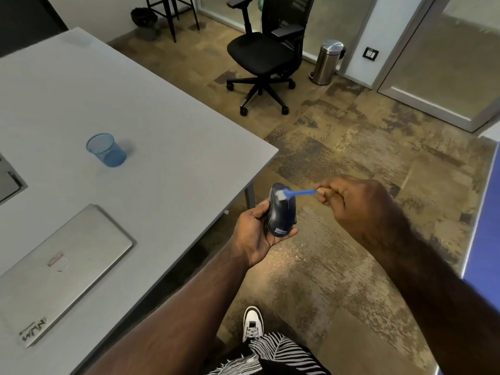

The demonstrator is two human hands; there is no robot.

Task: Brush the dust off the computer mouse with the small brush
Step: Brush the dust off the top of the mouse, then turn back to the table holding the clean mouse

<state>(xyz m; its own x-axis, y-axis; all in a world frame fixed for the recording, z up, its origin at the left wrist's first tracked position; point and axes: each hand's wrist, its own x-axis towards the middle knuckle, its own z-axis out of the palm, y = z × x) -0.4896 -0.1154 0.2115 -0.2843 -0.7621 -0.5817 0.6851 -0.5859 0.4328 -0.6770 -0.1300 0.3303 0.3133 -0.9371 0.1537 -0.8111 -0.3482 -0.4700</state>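
While the left hand [254, 231] cups the smooth, probably slippery mouse [280, 212] from seven o'clock, the right hand's [354, 204] grip pinches the light brush [293, 192] by its handle tip.

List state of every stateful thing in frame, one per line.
Computer mouse: held off the table in left hand, top up.
Small brush: pinched in right hand, bristles on the mouse's front end.
Laptop: lid closed, flat on table.
Blue mesh cup: upright, looks empty.
Pedal bin: lid shut.
Office chair: unoccupied.
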